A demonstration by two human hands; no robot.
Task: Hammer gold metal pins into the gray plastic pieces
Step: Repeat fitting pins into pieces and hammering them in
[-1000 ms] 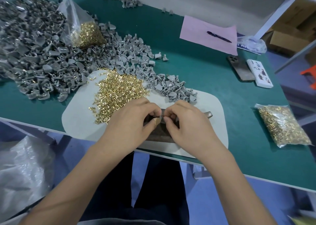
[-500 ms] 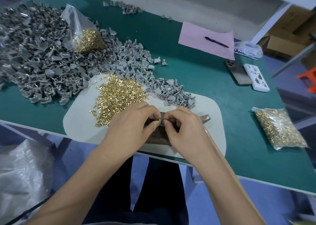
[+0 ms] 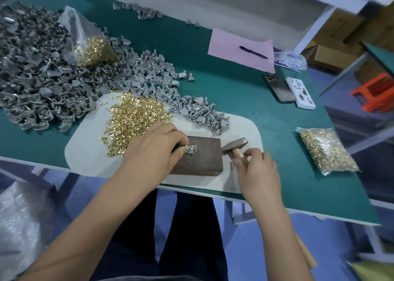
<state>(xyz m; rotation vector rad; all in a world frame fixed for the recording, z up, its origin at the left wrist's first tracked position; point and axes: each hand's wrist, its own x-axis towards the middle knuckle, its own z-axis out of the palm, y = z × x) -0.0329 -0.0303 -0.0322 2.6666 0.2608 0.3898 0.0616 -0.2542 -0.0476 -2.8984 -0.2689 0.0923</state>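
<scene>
Nearby, loose gold pins crowd the left hand.

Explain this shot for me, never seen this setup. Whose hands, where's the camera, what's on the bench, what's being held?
No machine here: a person works with two bare hands, filmed by one wide-angle camera on their head, looking forward and down.

The green bench carries a white mat. On the mat sit a loose heap of gold pins and a dark block used as an anvil. A big pile of gray plastic pieces spreads to the left and behind, with a bag of pins on it; a second bag lies to the right. Farther back: a pink sheet with a pen, and a phone.

The left hand pinches one gray piece on the block. The right hand grips the hammer, its head resting beside the block.
</scene>
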